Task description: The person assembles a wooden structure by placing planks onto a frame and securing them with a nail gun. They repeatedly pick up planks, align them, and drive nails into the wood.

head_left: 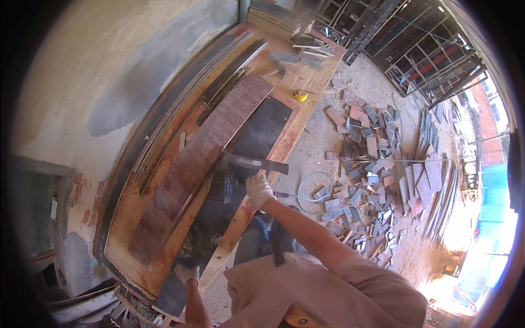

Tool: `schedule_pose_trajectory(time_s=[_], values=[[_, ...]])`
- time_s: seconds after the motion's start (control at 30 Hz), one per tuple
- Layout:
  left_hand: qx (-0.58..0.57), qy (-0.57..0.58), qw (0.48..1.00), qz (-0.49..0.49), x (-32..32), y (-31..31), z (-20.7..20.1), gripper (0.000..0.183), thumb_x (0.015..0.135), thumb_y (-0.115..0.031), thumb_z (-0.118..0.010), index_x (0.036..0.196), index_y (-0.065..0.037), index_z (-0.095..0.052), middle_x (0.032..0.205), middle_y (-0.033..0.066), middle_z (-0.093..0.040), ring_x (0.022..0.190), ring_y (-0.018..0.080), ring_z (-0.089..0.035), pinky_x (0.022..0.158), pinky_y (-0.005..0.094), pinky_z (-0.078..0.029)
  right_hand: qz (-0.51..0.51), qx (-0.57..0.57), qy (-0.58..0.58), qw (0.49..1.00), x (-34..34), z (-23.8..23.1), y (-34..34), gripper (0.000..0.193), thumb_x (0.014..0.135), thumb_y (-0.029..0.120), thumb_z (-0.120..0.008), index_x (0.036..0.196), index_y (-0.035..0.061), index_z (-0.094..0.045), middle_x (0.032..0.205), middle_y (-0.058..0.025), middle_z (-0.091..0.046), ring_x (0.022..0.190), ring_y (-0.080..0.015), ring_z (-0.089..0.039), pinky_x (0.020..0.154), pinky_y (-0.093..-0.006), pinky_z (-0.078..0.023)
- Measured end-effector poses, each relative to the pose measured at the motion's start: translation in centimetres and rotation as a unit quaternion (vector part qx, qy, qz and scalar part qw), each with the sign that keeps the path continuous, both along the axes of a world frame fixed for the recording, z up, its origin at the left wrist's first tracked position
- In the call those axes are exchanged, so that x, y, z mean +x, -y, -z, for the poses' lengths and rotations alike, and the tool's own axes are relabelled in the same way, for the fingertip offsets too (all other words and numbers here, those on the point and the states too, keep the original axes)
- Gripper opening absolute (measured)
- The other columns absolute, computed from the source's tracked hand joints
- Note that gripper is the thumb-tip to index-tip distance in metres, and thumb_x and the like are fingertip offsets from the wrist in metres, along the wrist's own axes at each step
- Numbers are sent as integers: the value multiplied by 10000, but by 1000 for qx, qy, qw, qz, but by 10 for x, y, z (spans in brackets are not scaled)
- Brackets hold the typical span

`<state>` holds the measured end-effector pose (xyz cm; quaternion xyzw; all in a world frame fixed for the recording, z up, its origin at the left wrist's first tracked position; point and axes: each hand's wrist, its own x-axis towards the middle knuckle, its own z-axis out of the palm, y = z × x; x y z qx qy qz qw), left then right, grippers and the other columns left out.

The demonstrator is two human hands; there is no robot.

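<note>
My right hand (258, 191), in a pale glove, is closed around the grip of a dark air nail gun (254, 163). Its long body lies across a black board (199, 227) near the bench's right edge. A thin pale-blue air hose (307, 197) runs off from the tool, just right of my hand. Down at the near end of the black board, my left hand (187, 273), also gloved, rests on the surface with its fingers apparently laid flat; they are blurred. Beside the black board, a stack of long reddish-brown boards (197, 167) lies along the bench.
Long strips (232, 74) lie on the wooden bench (117, 249) along the wall. A yellow tape measure (301, 95) sits near the bench's right edge, and short offcuts (313, 52) at its far end. Many scrap panels (377, 136) litter the floor at right; metal frames (421, 52) stand behind.
</note>
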<state>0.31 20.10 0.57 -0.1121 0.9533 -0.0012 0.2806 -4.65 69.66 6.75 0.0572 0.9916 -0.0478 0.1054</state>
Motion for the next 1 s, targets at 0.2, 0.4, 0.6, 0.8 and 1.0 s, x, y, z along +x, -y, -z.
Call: schedule_pose_trajectory(time_s=[0.2,0.4,0.6,0.8,1.0], values=[[155,-162,972,74,-82,-201,-22,871,788,-354,-810,1498,-19,-432,1499,254,-475,1400,440,-417,1200,527,-288,-59,-216,174,959,-45,20,-55,370,746,238,-698,1005,-24,-673,902,-258,-730,873,-425,-734,804,-480,-583],[132,-112,979,111,-149,-383,4,847,784,-417,-800,1481,-60,-476,1448,220,-509,1321,440,-458,1145,534,-338,-90,-229,164,955,-55,-51,-219,464,724,338,-721,1028,-7,-663,931,-261,-706,952,-417,-698,869,-504,-545],[78,-74,994,16,-177,-485,-24,850,745,-391,-839,1453,-59,-505,1441,208,-515,1313,441,-457,1140,533,-341,25,-160,93,982,-84,-40,-450,378,705,321,-741,945,43,-649,913,-213,-700,864,-406,-689,761,-510,-534],[29,-86,996,-23,-172,-505,-17,805,802,-376,-800,1474,-67,-483,1514,193,-472,1435,424,-370,1222,540,-239,159,-39,40,986,-174,49,-594,445,727,381,-756,958,12,-662,889,-237,-720,847,-413,-716,770,-500,-566],[142,-289,946,30,-200,-618,6,605,884,-351,-719,1392,-71,-546,1401,192,-532,1370,404,-432,1226,602,-212,209,-61,74,973,-204,85,-621,519,752,396,-749,1059,-10,-648,1017,-251,-712,960,-420,-697,851,-506,-550]])
